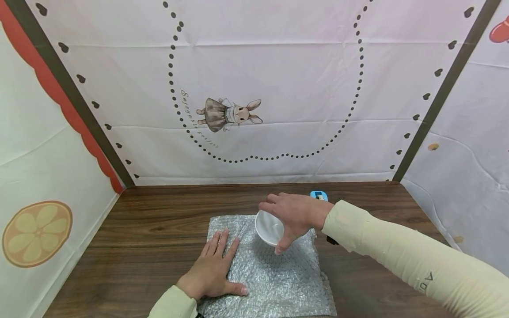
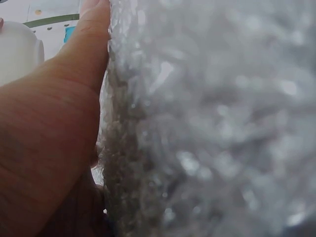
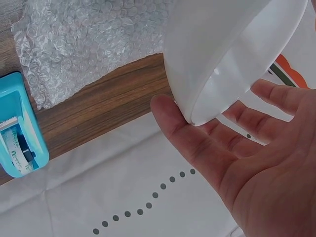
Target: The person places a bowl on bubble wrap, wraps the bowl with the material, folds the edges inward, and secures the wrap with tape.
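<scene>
A sheet of bubble wrap (image 1: 278,282) lies on the brown table. Over its far part is a white bowl (image 1: 267,227), whose rim my right hand (image 1: 296,216) grips from above. The right wrist view shows the fingers of that hand (image 3: 266,158) curled at the rim of the bowl (image 3: 212,54), which is tilted. With fingers straight and spread, my left hand (image 1: 214,271) rests on the wrap's left edge. Close to the left wrist camera, the bubble wrap (image 2: 207,123) fills most of the view, and the bowl (image 2: 17,54) shows at upper left.
A blue tape dispenser (image 1: 319,195) stands at the back of the table, partly behind the right wrist; the right wrist view shows its tape roll. Wood-grain table (image 1: 159,229) extends around the wrap. White printed cloth (image 1: 302,88) walls in the back and both sides.
</scene>
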A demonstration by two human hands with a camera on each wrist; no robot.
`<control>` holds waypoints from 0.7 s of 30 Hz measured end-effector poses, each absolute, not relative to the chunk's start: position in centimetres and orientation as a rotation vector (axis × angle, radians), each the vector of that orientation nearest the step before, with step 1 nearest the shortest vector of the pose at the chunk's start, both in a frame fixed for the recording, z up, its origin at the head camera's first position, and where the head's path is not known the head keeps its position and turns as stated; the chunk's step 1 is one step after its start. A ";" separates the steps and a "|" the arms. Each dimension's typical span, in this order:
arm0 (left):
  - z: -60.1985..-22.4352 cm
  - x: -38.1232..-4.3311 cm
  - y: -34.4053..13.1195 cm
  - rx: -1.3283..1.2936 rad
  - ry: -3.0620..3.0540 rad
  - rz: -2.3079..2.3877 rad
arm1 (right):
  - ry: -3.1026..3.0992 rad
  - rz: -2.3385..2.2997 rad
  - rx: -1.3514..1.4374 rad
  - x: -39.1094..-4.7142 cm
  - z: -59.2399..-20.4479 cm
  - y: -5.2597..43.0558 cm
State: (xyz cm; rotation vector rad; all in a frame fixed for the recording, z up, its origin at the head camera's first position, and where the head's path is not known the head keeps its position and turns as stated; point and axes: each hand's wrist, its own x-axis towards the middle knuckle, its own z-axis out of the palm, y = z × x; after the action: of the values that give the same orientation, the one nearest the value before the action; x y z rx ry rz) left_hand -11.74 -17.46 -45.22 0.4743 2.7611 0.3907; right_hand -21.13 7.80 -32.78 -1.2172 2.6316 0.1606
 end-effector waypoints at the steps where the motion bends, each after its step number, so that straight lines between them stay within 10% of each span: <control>1: -45.2 -11.7 -17.5 0.474 2.761 0.390 | 2.629 0.159 -1.210 -21.1 -32.8 7.8; 21: -45.2 -11.7 -17.4 0.474 2.771 0.381 | 2.608 0.173 -1.196 -21.2 -33.3 7.7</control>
State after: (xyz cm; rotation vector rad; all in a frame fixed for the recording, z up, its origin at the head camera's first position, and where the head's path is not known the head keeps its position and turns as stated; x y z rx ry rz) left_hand -11.74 -17.37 -45.23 0.4744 2.7712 0.3806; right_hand -21.17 7.67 -33.30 -1.1964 2.6081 0.1732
